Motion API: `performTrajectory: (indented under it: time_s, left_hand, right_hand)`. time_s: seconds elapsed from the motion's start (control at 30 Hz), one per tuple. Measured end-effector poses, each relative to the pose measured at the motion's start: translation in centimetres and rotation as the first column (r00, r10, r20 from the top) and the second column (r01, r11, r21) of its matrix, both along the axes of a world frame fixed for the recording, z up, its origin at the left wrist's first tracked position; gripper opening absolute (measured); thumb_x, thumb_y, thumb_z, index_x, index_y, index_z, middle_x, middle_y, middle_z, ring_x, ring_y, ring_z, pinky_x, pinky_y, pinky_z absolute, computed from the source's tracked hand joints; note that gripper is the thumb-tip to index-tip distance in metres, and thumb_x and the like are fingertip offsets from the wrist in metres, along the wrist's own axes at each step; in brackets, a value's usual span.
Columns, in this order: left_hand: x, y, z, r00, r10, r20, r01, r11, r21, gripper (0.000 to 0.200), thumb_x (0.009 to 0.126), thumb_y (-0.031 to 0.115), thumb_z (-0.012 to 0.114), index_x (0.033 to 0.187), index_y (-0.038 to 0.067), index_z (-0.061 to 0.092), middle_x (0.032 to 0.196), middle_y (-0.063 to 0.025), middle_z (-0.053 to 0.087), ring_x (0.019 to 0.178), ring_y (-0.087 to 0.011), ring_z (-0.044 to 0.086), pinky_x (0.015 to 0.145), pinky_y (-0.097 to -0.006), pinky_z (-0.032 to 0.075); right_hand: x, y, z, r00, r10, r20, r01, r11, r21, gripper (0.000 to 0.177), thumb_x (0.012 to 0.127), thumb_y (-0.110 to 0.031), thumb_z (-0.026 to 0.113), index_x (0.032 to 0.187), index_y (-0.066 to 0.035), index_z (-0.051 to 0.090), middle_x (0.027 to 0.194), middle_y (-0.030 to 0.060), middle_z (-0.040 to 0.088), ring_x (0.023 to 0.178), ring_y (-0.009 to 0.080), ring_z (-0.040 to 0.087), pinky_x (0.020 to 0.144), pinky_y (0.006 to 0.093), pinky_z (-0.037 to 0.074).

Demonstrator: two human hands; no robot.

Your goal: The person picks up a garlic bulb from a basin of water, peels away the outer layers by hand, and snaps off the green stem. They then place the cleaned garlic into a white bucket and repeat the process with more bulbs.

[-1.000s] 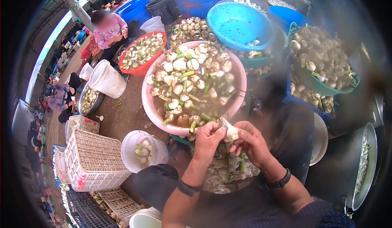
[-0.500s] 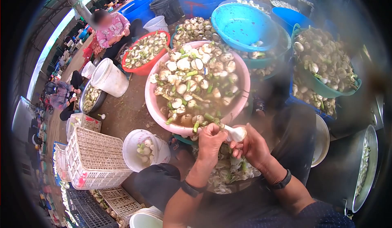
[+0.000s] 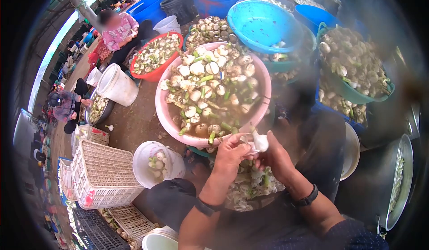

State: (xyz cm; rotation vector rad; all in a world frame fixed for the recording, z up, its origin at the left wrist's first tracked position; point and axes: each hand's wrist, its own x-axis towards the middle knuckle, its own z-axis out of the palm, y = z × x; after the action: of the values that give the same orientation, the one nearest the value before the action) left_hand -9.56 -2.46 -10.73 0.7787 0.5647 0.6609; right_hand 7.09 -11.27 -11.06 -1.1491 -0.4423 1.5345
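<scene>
A white garlic bulb (image 3: 260, 141) with a short stem pointing up sits between my hands, near the front rim of a pink basin (image 3: 161, 125). My right hand (image 3: 278, 160) holds the bulb from the right side, fingers closed beneath it. From the left, my left hand (image 3: 231, 155) pinches a thin pale strip of garlic skin (image 3: 251, 148) against the bulb. Unpeeled garlic bulbs (image 3: 203, 86) with green stems fill the basin, partly in brown water. Below my hands, between my knees, lies a heap of garlic peelings (image 3: 250, 189).
A white bucket (image 3: 139, 167) with some bulbs stands left, beside a white plastic crate (image 3: 105, 174). Behind are a red basin (image 3: 156, 75), a blue basin (image 3: 263, 26) and a green basket (image 3: 388, 97). A metal pot (image 3: 406, 201) is at right. Two people sit at left.
The bulb has turned from lying sideways to upright, its stem now pointing up. My left hand has moved from the stem to a loose strip of skin.
</scene>
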Motion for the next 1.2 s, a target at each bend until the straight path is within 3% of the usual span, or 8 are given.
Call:
performTrajectory:
  time_s: [0.13, 0.4, 0.8, 0.83, 0.9, 0.97, 1.07, 1.2]
  left_hand:
    - [0.0, -0.2, 0.0, 0.994, 0.063, -0.088, -0.066, 0.998, -0.024, 0.023, 0.097, 0.006, 0.068, 0.119, 0.002, 0.072, 0.102, -0.0033, 0.076, 0.085, -0.0094, 0.07, 0.074, -0.0253, 0.059]
    - [-0.3, -0.2, -0.1, 1.0, 0.017, -0.006, -0.017, 0.998, -0.068, 0.022, 0.096, 0.004, 0.066, 0.117, 0.001, 0.07, 0.103, -0.0063, 0.074, 0.088, -0.0139, 0.071, 0.077, -0.0297, 0.06]
    - [-1.8, 0.7, 1.4, 0.975, 0.196, 0.109, -0.156, 0.941, -0.301, 0.03, 0.086, 0.0, 0.057, 0.115, 0.001, 0.062, 0.098, -0.007, 0.068, 0.085, -0.0187, 0.069, 0.077, -0.0349, 0.061]
    - [-2.6, 1.2, 1.2, 0.991, 0.067, 0.114, -0.047, 0.984, -0.172, 0.035, 0.085, 0.001, 0.058, 0.12, -0.001, 0.064, 0.101, -0.008, 0.069, 0.089, -0.0182, 0.069, 0.077, -0.0317, 0.06]
    - [-2.2, 0.9, 2.5, 0.947, -0.002, -0.322, 0.082, 0.968, 0.237, 0.04, 0.086, 0.002, 0.059, 0.125, -0.001, 0.066, 0.105, -0.0103, 0.07, 0.093, -0.0188, 0.07, 0.079, -0.0313, 0.06]
    - [-1.3, -0.2, 2.2, 0.809, 0.252, -0.531, 0.184, 0.75, 0.635, 0.045, 0.088, 0.004, 0.067, 0.133, 0.002, 0.069, 0.114, -0.0144, 0.071, 0.097, -0.0206, 0.072, 0.081, -0.032, 0.06]
    - [-0.7, -1.0, 2.4, 0.799, 0.379, -0.466, 0.181, 0.588, 0.788, 0.045, 0.087, 0.007, 0.075, 0.131, 0.004, 0.07, 0.118, -0.0151, 0.071, 0.1, -0.0221, 0.073, 0.082, -0.0332, 0.061]
    - [0.1, -1.6, 3.4, 0.799, 0.396, -0.453, 0.113, 0.642, 0.759, 0.042, 0.083, 0.007, 0.084, 0.124, 0.0, 0.075, 0.111, -0.0138, 0.075, 0.094, -0.0215, 0.075, 0.08, -0.0311, 0.062]
  right_hand:
    - [-0.2, -0.1, 0.2, 0.949, -0.129, 0.289, 0.089, 0.985, 0.146, 0.041, 0.111, -0.04, 0.05, 0.128, -0.007, 0.067, 0.099, 0.0006, 0.07, 0.082, 0.0088, 0.065, 0.063, 0.0256, 0.054]
    - [0.0, -0.2, 1.0, 0.956, -0.025, 0.291, -0.045, 0.972, 0.232, 0.039, 0.1, -0.016, 0.065, 0.138, -0.005, 0.063, 0.119, -0.0007, 0.071, 0.099, 0.0071, 0.064, 0.075, 0.0257, 0.054]
    - [1.3, -0.1, 1.7, 0.991, 0.061, -0.121, -0.031, 0.971, 0.236, 0.054, 0.095, -0.017, 0.069, 0.146, -0.004, 0.058, 0.127, 0.0079, 0.073, 0.103, 0.013, 0.071, 0.068, 0.023, 0.055]
    - [1.4, -0.2, 1.6, 0.985, 0.065, -0.158, -0.027, 0.972, 0.234, 0.054, 0.094, -0.017, 0.069, 0.145, -0.004, 0.058, 0.127, 0.0083, 0.073, 0.103, 0.0134, 0.071, 0.068, 0.0232, 0.055]
    - [1.3, -0.2, 1.1, 0.99, 0.056, -0.129, -0.022, 0.968, 0.25, 0.052, 0.096, -0.017, 0.069, 0.145, -0.004, 0.059, 0.127, 0.0076, 0.073, 0.106, 0.0136, 0.071, 0.07, 0.0239, 0.057]
    - [1.2, -0.1, 0.9, 0.995, 0.032, -0.091, -0.007, 0.967, 0.256, 0.05, 0.097, -0.018, 0.068, 0.144, -0.004, 0.06, 0.127, 0.0068, 0.072, 0.107, 0.0134, 0.07, 0.073, 0.0247, 0.058]
    - [0.9, -0.1, 0.9, 1.0, -0.011, -0.01, 0.013, 0.971, 0.238, 0.048, 0.1, -0.019, 0.067, 0.144, -0.004, 0.061, 0.126, 0.0052, 0.072, 0.109, 0.0121, 0.069, 0.076, 0.0254, 0.058]
    - [0.5, -0.1, 1.2, 0.991, -0.015, 0.137, -0.019, 0.969, 0.247, 0.048, 0.104, -0.023, 0.068, 0.147, -0.004, 0.06, 0.125, 0.0021, 0.071, 0.107, 0.0089, 0.067, 0.078, 0.0249, 0.056]
